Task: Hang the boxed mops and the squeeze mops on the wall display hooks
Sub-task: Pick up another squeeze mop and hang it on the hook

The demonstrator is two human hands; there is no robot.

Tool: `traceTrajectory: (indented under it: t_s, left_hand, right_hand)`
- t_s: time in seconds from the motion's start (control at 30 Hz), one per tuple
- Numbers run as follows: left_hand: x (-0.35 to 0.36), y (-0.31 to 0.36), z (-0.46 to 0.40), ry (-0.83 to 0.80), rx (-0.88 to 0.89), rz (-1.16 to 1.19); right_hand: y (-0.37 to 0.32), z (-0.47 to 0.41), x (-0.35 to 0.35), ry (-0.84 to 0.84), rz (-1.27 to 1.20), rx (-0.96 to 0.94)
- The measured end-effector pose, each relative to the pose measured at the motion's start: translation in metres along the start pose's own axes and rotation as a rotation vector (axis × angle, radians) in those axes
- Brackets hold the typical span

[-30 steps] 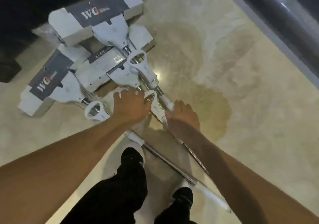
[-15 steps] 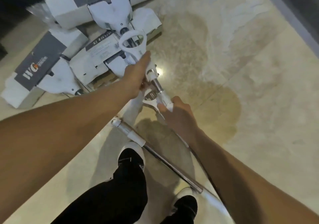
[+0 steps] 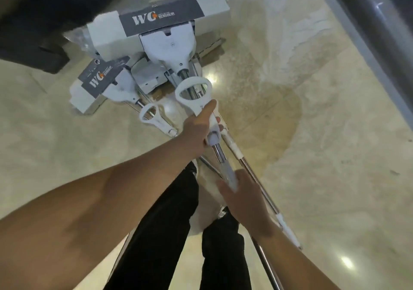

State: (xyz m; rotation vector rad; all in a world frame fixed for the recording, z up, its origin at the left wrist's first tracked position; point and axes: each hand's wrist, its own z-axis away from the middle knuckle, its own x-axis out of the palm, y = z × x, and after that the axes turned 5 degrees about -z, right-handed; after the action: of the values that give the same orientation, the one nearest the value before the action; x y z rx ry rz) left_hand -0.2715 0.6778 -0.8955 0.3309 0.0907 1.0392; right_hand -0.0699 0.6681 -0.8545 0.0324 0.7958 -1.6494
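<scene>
Whereas half a second earlier both hands sat close together near the loop lever, the left hand (image 3: 197, 131) now grips the white collar just below that squeeze lever (image 3: 193, 94), fingers wrapped round it and forefinger laid up along its side, while the right hand (image 3: 243, 200) has slid down the shaft toward 6 o'clock and curls round the pale grip section. Between the two hands the steel shaft (image 3: 220, 153) of the lifted squeeze mop runs from 12 to 6 o'clock, its boxed head (image 3: 161, 26) raised and now much larger in view at 12 o'clock. At 10 o'clock of the left hand a second boxed mop (image 3: 98, 81) with its own loop lever (image 3: 148, 115) lies on the tiled floor (image 3: 312, 133); at 3 o'clock another shaft (image 3: 250, 169) lies beside the held one. Judged from this, one mop has been separated from the pile and is ready to carry; no wall hooks are in view, so hanging remains undone.
</scene>
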Motion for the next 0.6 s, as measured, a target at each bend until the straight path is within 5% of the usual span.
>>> traceTrajectory:
  t_s: [0.23,0.6]
  left_hand:
    - [-0.019,-0.011,0.155,0.033,-0.027,0.05]
    - [-0.058,0.044,0.377,0.069,0.34,0.25]
  right_hand:
    - [-0.032,0.14,-0.038,-0.106,-0.037,-0.024]
    - [-0.145,0.269,-0.095,-0.211,0.048,-0.179]
